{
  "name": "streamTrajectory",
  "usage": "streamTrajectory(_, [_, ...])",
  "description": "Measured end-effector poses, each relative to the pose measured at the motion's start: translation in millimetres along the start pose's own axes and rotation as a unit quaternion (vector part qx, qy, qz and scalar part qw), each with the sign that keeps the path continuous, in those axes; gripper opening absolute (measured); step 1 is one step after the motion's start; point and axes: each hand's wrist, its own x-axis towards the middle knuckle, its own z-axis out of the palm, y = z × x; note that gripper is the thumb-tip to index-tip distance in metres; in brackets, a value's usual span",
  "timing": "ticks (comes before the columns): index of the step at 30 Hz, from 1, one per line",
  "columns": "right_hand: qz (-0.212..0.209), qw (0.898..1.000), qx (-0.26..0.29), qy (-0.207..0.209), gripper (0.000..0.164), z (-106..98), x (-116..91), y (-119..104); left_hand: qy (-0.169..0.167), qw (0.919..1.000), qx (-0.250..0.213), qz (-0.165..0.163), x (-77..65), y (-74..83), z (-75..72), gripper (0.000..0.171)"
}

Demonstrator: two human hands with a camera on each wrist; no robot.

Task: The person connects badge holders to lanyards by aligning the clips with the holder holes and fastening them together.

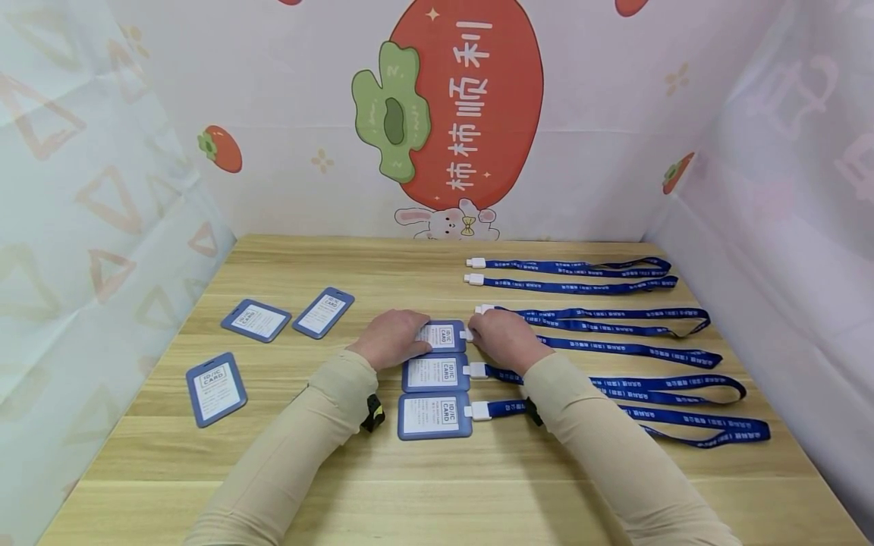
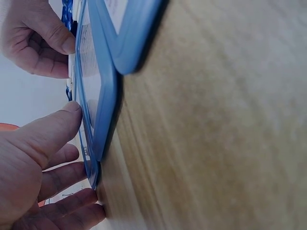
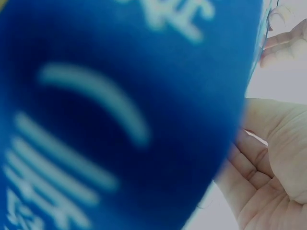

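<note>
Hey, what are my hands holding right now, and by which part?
Your left hand holds the row's farthest card holder by its left end; your right hand pinches the white clip at the holder's right end.

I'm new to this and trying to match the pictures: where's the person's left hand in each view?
Head: left hand, just left of and below centre.
Left wrist: left hand, large, lower left.
Right wrist: left hand, small, upper right edge.
Shared landmark: the right hand.

Person wears long beige sleeves; black wrist strap on left, yellow marking; right strap mostly hidden.
</note>
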Motion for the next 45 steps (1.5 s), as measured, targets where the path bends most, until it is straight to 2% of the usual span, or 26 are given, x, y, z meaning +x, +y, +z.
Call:
streamTrajectory(17, [0.000,1.000,0.017,0.006,0.026,1.4,-1.4,0.6,-0.002,1.0000,0.009,-0.001,-1.2,0.9,1.1,0.055])
streamTrajectory(30, [0.001,0.999,0.053,0.009,0.026,1.7,-4.9,10.2,0.002,0.9999,0.015,-0.001,-1.3,2.3,1.0,0.056])
streamTrajectory(34, [-0.001,0.998,0.056,0.023,0.026,-0.8,-5.9,14.4,0.001,0.9999,0.017,-0.002,-1.1,2.2,1.1,0.056])
streamTrajectory(45, [0.053,0.995,0.056,0.056,0.033,-7.3,-2.8,25.1,-0.004,0.9999,0.012,-0.010,-1.5,1.6,1.2,0.055])
